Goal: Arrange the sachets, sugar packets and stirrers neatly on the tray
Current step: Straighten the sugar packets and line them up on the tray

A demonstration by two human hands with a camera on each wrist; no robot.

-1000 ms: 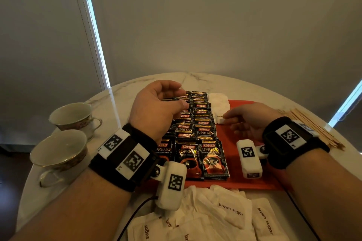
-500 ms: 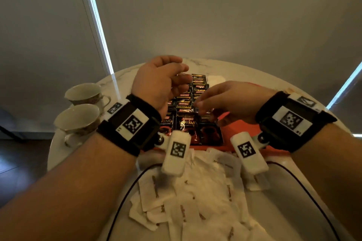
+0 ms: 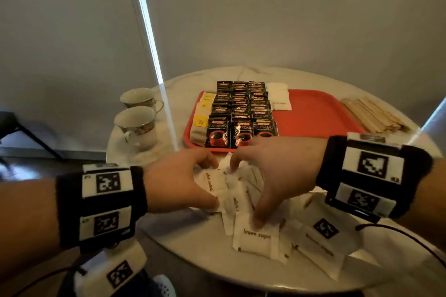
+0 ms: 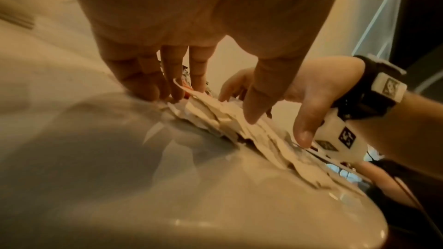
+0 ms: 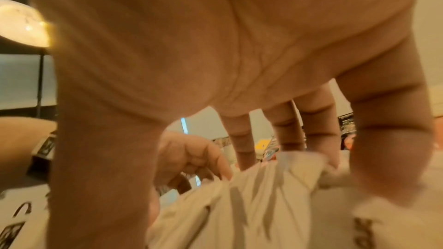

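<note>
Both hands are working over the loose heap of sugar packets (image 3: 241, 200) lying on the table (image 3: 193, 243) just in front of the near edge of the red tray (image 3: 313, 113). The left hand (image 3: 178, 183) is spreading fingers and thumb around the heap's left side, fingertips touching the paper; the right hand (image 3: 277, 176) is doing the same from the right, thumb pressing a packet marked brown sugar (image 3: 257, 236). Neither is clamping anything yet; the fingers are only partly curled, cupping rather than pinching.

On the tray, coffee sachets (image 3: 241, 113) are lying in overlapping rows on the left half, with a small white stack (image 3: 278, 99) beside them and the right half bare. The stirrers (image 3: 371, 116) are lying off the tray's right edge.

The risk is likely the squeeze: the packets are slick and fanned unevenly, so some may be slipping out or creasing, and outlying ones toward the table's front edge may be getting nudged off. Carrying a ragged bundle over the tray's near edge could also be disturbing the front sachets.
</note>
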